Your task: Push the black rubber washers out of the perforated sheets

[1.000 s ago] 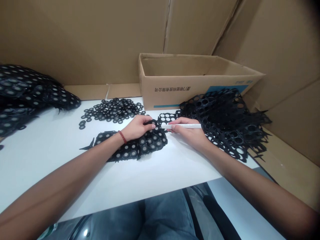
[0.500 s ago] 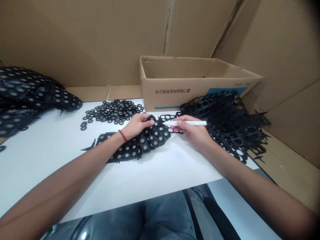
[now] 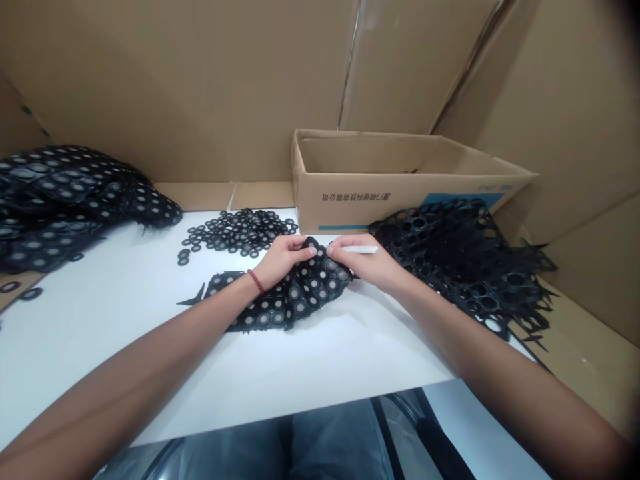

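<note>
A black rubber sheet [image 3: 310,287] dotted with round rings lies bunched on the white table, its far edge lifted. My left hand [image 3: 287,259] is closed on that far edge, thumb on top. At the sheet's right upper edge is my right hand [image 3: 365,260], closed around a slim white pen-like tool [image 3: 361,249]. The fingertips of the right hand are at the sheet; whether they also pinch it cannot be made out. The tool's working tip is hidden by the fingers. Just behind my left hand lies a pile of loose black rings [image 3: 240,230].
A cardboard box [image 3: 400,193] stands at the back. Right of my right hand is a heap of punched-out black sheets [image 3: 465,260] with holes. More ring-filled sheets [image 3: 75,200] are piled at the far left. Cardboard walls [image 3: 200,80] enclose the table [image 3: 280,387].
My right hand has moved in against the sheet, and less of the white tool shows. The holed strip beside it is no longer visible there. The view has shifted slightly.
</note>
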A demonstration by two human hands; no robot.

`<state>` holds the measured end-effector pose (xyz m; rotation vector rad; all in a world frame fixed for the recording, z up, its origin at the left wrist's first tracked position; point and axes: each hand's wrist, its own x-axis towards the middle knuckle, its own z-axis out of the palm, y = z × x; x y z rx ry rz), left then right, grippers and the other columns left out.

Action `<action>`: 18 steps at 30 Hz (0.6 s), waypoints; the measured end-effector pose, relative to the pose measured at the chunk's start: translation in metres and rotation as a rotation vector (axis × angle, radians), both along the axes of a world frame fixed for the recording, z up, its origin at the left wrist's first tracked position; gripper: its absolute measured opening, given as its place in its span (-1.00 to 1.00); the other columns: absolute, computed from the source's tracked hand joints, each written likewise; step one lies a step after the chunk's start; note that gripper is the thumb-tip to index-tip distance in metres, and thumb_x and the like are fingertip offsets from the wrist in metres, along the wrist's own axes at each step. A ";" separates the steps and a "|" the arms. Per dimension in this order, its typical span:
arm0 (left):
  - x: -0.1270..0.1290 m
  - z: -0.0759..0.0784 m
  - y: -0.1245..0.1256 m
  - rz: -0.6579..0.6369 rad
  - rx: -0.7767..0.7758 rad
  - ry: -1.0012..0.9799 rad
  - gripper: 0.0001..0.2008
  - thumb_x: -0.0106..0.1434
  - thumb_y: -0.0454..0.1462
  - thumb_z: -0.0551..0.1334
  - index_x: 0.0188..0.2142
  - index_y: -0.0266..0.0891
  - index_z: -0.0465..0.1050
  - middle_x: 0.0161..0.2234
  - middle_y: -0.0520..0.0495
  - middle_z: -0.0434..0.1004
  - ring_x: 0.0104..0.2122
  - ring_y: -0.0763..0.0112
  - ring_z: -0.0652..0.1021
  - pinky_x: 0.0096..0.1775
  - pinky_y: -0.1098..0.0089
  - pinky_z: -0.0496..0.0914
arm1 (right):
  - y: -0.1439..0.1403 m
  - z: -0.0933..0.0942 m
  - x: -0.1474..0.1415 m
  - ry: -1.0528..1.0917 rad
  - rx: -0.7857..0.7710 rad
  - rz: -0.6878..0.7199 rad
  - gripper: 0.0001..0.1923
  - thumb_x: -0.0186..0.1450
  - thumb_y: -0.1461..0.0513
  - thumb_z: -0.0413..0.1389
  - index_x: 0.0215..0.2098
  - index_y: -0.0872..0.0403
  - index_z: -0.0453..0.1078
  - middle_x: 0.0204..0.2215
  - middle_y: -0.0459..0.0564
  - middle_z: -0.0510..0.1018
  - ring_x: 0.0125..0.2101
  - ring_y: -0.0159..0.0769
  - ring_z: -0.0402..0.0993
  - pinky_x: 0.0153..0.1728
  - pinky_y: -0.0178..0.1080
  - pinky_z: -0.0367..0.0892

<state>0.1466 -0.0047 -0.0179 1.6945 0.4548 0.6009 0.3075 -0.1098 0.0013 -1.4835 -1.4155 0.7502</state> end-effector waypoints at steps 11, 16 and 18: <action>-0.004 0.004 -0.003 0.017 -0.105 -0.074 -0.82 0.05 -0.20 0.30 -0.46 -0.31 0.46 -0.49 0.06 0.47 -0.45 0.47 0.43 -0.29 0.43 0.30 | -0.007 -0.011 -0.001 -0.176 0.190 -0.018 -0.80 0.23 0.14 0.04 -0.46 0.08 0.39 -0.51 -0.09 0.45 -0.46 -0.33 0.34 -0.40 -0.30 0.20; -0.005 0.002 -0.002 0.028 -0.068 -0.073 -0.81 0.06 -0.18 0.29 -0.45 -0.30 0.46 -0.48 0.05 0.47 -0.44 0.47 0.44 -0.28 0.43 0.30 | -0.008 -0.015 0.001 -0.259 0.265 -0.018 -0.81 0.26 0.17 0.02 -0.42 0.09 0.38 -0.49 -0.09 0.47 -0.46 -0.35 0.35 -0.39 -0.32 0.21; -0.005 0.001 -0.002 0.027 -0.047 -0.062 -0.80 0.07 -0.17 0.28 -0.44 -0.30 0.46 -0.47 0.04 0.48 -0.43 0.46 0.44 -0.27 0.43 0.31 | -0.009 -0.016 0.000 -0.265 0.274 -0.018 -0.81 0.27 0.18 0.02 -0.42 0.09 0.38 -0.48 -0.09 0.47 -0.45 -0.34 0.36 -0.39 -0.32 0.21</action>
